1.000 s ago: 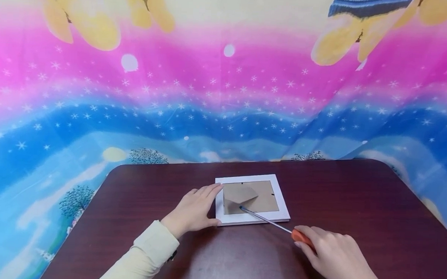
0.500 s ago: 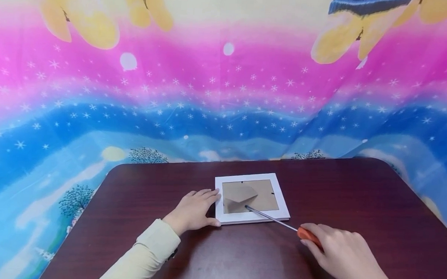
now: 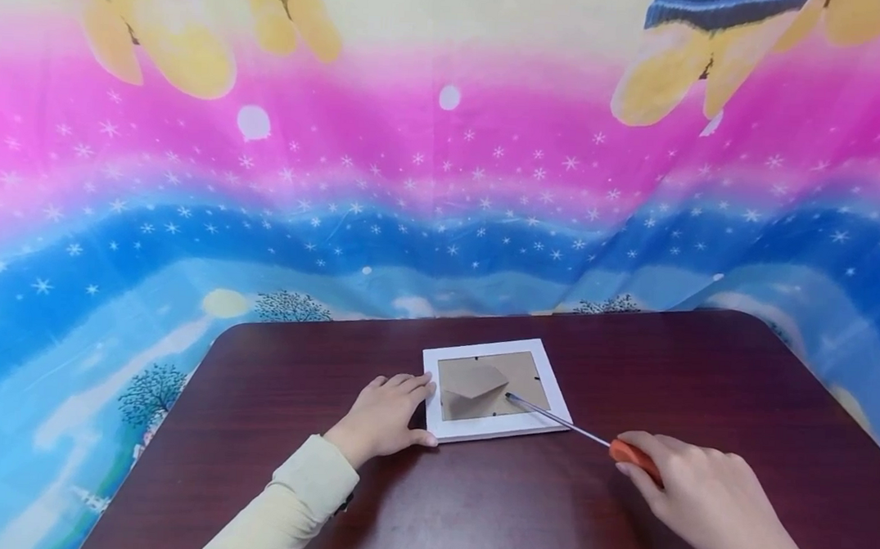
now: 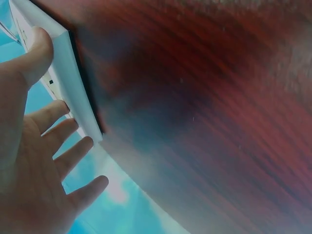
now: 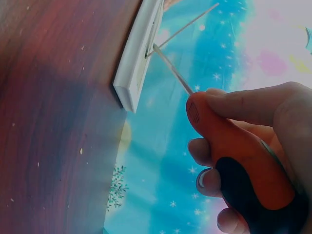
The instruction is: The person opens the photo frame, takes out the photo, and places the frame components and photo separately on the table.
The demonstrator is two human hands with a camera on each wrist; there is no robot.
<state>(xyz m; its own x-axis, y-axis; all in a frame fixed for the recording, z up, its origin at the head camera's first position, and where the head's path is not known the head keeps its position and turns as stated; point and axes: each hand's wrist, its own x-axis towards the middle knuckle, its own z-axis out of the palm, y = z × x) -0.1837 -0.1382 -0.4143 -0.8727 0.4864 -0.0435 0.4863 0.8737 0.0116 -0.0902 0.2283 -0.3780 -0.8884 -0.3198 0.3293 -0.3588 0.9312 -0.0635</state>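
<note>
A white picture frame lies back side up, its brown backing board showing small dark tabs at the edges and a raised stand flap. My left hand touches the frame's left side, fingers spread and thumb at the near corner; the left wrist view shows the hand with straight fingers along the edge. An orange and black screwdriver is gripped in my right hand. In the head view its tip is over the backing, right of the flap; whether it touches the board cannot be told.
The dark reddish-brown table bears the frame. Behind and around it hangs a pink and blue cloth printed with snowflakes and trees. Small light specks dot the table surface in the right wrist view.
My right hand and the screwdriver have moved to the right, the tip going from the near edge of the backing to right of the flap. My left fingers have drawn back slightly from the frame's top face.
</note>
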